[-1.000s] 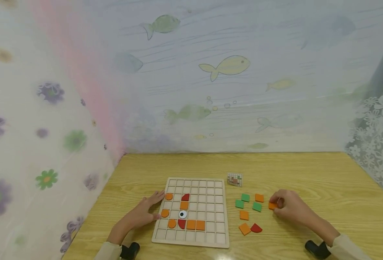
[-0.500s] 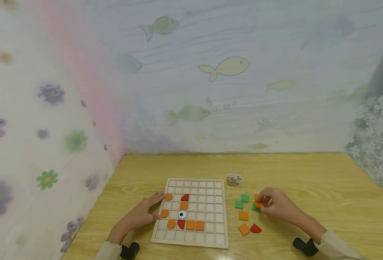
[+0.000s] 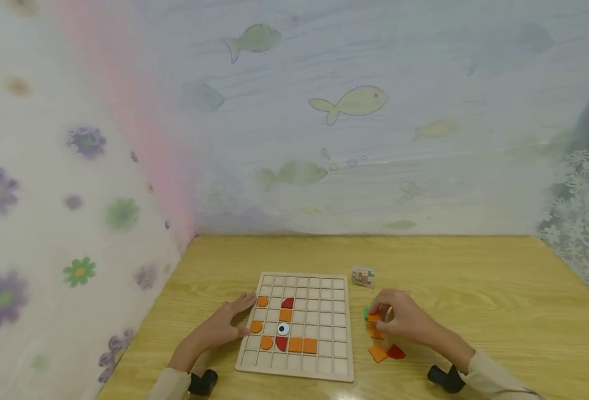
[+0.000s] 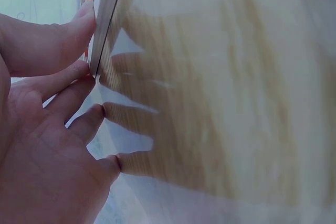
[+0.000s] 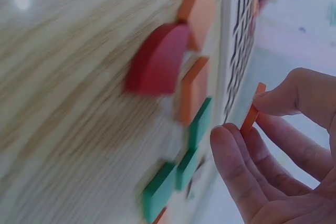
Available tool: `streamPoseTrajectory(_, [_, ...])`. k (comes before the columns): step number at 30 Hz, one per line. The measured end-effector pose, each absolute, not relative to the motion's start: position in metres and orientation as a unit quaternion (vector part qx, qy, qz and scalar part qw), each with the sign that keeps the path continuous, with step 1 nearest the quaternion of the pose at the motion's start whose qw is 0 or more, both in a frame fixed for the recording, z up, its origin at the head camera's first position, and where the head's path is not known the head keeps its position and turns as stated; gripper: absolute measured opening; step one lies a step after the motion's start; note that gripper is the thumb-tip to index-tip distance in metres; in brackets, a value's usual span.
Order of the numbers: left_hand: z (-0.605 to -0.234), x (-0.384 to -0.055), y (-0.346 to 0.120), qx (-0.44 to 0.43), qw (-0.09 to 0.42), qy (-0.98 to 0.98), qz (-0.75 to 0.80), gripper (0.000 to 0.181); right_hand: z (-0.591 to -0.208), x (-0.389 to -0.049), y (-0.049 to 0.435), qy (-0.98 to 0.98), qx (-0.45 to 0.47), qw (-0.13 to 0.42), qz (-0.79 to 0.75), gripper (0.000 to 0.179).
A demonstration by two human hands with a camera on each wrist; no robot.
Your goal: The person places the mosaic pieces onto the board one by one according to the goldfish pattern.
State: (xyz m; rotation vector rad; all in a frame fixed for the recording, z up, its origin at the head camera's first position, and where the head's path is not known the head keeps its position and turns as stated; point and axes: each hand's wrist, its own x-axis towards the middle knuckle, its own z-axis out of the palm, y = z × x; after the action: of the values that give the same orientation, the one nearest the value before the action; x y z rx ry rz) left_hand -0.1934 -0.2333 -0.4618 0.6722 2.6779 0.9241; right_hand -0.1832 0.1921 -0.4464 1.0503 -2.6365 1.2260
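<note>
The left hand (image 3: 221, 328) rests against the left edge of a wooden grid board (image 3: 331, 365). Its fingers look spread and fairly straight in the left wrist view, with the thumb at the rim. The right hand (image 3: 404, 316) pinches an orange square tile (image 5: 252, 116) between thumb and fingers. In the right wrist view that tile is lifted off the table. Below the hand lie orange tiles (image 3: 377, 353), a red quarter-round tile (image 3: 396, 351) and green tiles (image 5: 200, 121), partly hidden in the head view. On the board sit orange discs (image 3: 256, 326) and a white eye piece (image 3: 283, 329).
A small picture card (image 3: 363, 276) with a coloured grid stands behind the loose tiles. Orange squares (image 3: 302, 345) and red quarter-rounds (image 3: 287, 303) occupy some board cells. The wooden table (image 3: 504, 300) meets a fish-painted wall behind.
Holding the orange square tile, the right hand has come left from the right side of the loose tiles and now hovers over them. The left hand stays at the board's edge.
</note>
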Motion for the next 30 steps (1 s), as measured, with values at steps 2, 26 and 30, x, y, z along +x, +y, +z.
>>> streamPoseTrajectory(2, [-0.462,-0.193,-0.233,0.231,0.116,0.914,0.313,0.071,-0.445,-0.184,0.185,-0.850,0.341,0.015,0.401,0.018])
streamPoseTrajectory(26, [-0.459,-0.191,-0.231,0.226,0.113,0.917,0.308,0.071,-0.441,-0.192,0.106,-0.824,0.386,-0.036,0.413,0.013])
streamPoseTrajectory(30, [-0.458,-0.192,-0.232,0.227,0.115,0.916,0.310,0.071,-0.442,-0.193,0.094,-0.824,0.390,-0.040,0.409,0.013])
